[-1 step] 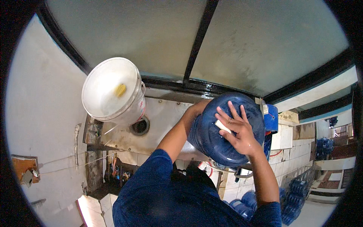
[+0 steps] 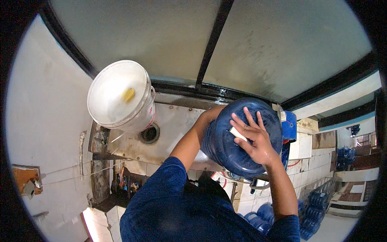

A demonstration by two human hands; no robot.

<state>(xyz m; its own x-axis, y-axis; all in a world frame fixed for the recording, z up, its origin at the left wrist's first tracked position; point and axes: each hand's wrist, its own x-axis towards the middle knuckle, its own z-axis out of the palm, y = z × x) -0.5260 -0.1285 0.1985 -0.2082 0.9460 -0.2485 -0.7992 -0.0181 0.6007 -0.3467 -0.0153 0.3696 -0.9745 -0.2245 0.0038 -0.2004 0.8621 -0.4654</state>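
Blue jug (image 2: 228, 151) — bucket (image 2: 144, 114) well apart

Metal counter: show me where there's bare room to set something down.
The metal counter is bare between the drain hole and the left forearm. It's crowded leftward by the white bucket and rightward by the blue jug, under the right hand.

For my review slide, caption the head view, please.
Right hand holding a white piece against the end of a big blue bottle, left hand at its side, white bucket at left.
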